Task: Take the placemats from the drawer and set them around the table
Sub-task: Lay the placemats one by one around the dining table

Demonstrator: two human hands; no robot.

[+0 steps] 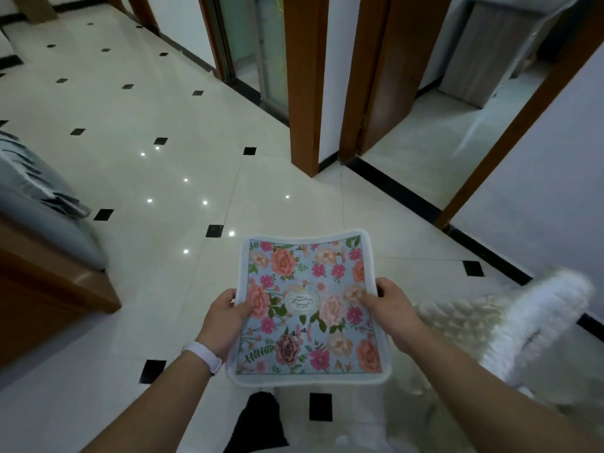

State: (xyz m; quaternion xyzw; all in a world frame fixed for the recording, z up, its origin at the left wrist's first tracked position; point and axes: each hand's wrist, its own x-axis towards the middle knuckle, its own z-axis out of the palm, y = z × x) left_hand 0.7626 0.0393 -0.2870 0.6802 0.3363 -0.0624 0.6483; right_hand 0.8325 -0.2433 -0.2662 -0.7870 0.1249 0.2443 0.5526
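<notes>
The blue floral fabric placemat with a white border [310, 305] is carried flat above the glossy cream tiled floor [147, 125], its long axis pointing straight away from the person. The left-hand grip [225, 317] pinches one long edge and the right-hand grip [389, 308] the other, thumbs on top, both about mid-length, so neither is nearer. No dining surface is in view. I'd guess setting the mat down will need a quarter turn.

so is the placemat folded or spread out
Spread out: the floral placemat shows its whole printed face and white border, held at its side edges by the left hand and right hand.
</notes>
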